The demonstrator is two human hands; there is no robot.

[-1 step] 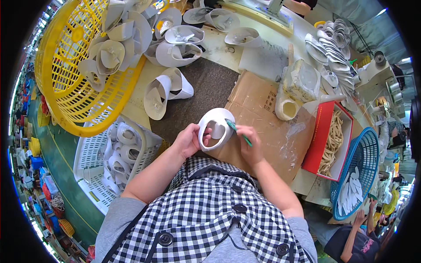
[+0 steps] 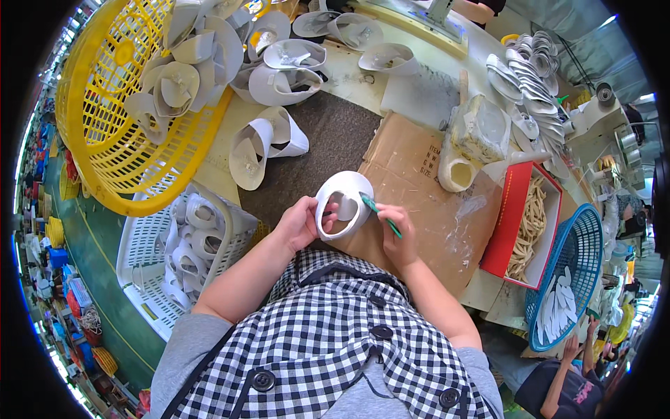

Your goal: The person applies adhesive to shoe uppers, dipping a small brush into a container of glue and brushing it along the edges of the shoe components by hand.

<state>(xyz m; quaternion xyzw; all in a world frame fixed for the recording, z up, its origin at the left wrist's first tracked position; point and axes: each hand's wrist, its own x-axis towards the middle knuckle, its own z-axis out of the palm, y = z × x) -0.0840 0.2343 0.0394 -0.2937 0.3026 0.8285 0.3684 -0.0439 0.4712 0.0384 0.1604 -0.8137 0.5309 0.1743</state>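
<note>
My left hand (image 2: pixel 301 222) grips a white shoe upper (image 2: pixel 354 183) by its left side, with fingers reaching into the opening. The upper is held up over the front of the bench, just ahead of my apron. My right hand (image 2: pixel 400 234) is closed on a slim green tool (image 2: pixel 391 225), whose tip touches or nearly touches the upper's right side. What kind of tip it has is too small to tell. Beneath both hands are a dark mat (image 2: pixel 328 133) and a flattened cardboard sheet (image 2: pixel 401 157).
Stacked white uppers (image 2: pixel 286 84) fill the back left, beside a tilted yellow basket (image 2: pixel 84 150). A white basket of uppers (image 2: pixel 150 307) stands lower left. To the right are a glue-smeared block (image 2: pixel 480 126), a red box (image 2: pixel 504 216) of cream strips and a blue basket (image 2: pixel 595 241) with white pieces.
My right hand and the green tool have shifted slightly along the upper's right side. My left hand and the upper look unmoved.
</note>
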